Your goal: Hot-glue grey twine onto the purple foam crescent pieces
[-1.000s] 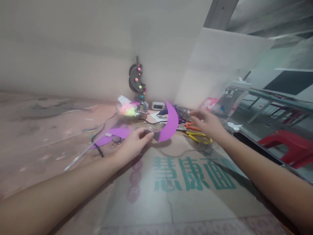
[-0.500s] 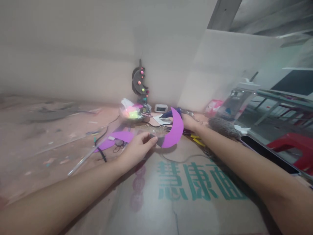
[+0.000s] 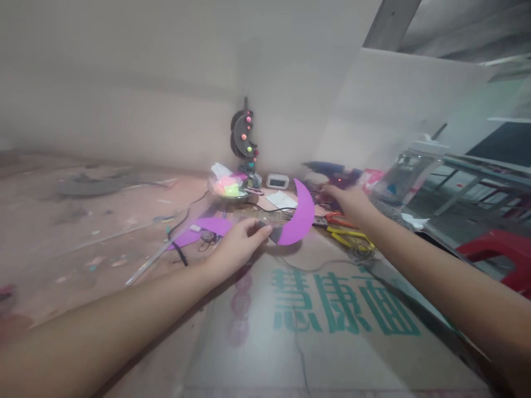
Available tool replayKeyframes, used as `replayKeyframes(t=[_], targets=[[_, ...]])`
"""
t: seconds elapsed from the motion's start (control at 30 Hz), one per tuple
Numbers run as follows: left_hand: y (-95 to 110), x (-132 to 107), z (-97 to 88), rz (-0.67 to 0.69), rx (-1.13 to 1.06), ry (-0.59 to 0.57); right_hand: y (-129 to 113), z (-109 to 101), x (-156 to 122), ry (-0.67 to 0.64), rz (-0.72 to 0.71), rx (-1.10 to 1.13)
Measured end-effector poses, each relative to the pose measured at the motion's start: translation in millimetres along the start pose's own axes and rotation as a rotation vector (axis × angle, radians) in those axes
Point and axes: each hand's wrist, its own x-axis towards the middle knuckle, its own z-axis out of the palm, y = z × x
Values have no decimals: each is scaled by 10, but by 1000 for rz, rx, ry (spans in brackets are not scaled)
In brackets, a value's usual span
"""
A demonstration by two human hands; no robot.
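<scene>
From where I stood, the left hand (image 3: pixel 244 241) was pinched on the dark end of a purple crescent (image 3: pixel 305 213), its tip curving up over the far edge of the cardboard sheet (image 3: pixel 344 365). The right hand (image 3: pixel 352 203), well apart from it, was closed about a dark blue glue gun (image 3: pixel 329 167) — blur hid just where the fingers met it. Behind the right forearm a dark flat object (image 3: pixel 440 243) was mostly covered, and a red stool (image 3: pixel 500 251) was cut off at the side. Near the table's back edge, a clear bowl (image 3: pixel 230 198) held pink and yellow pieces and something white; the contents of the clear jar (image 3: pixel 409 166) were too smeared to name. I counted one white clock (image 3: pixel 277 181), two tools — one orange-handled (image 3: pixel 341 219), one yellow-handled (image 3: pixel 353 240) — and about eight balls on the dark ornament (image 3: pixel 241 132).
</scene>
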Motion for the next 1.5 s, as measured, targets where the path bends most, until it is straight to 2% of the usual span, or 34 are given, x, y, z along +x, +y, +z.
replayKeyframes(t=[0.07, 0.17, 0.23, 0.33, 0.47, 0.57, 0.7, 0.9, 1.07, 1.17, 1.3, 1.5], targets=[[-1, 8, 0, 3, -9, 26, -79, -98, -173, 39, 25, 239], [13, 11, -1, -34, -13, 37, -181, -207, -457, 13, 21, 340], [22, 11, -5, -64, -6, 32, -222, -236, -646, -36, -32, 290], [18, 16, -10, -56, -2, 32, -221, -212, -899, -73, -108, 66], [3, 23, -5, -44, -13, 39, -144, -114, -1097, -144, -244, -95], [14, 11, 9, -56, -42, 28, -90, -42, -1136, -245, -283, -80], [30, -4, 16, -107, -117, -2, -46, 8, -1139, -346, -266, -30], [19, 6, 1, -90, -52, 9, -23, 15, -1150, -337, -291, -58], [-1, 13, 1, -83, -55, 1, -44, 13, -1160, -383, -288, -43], [-19, 19, -3, -48, -44, -1, -34, 18, -1165, -346, -285, -89], [-20, 15, -8, -65, -98, -39, -11, 29, -1163, -319, -277, -122], [-2, 14, -19, -68, -41, 5, -21, 38, -1149, -328, -290, -115]])
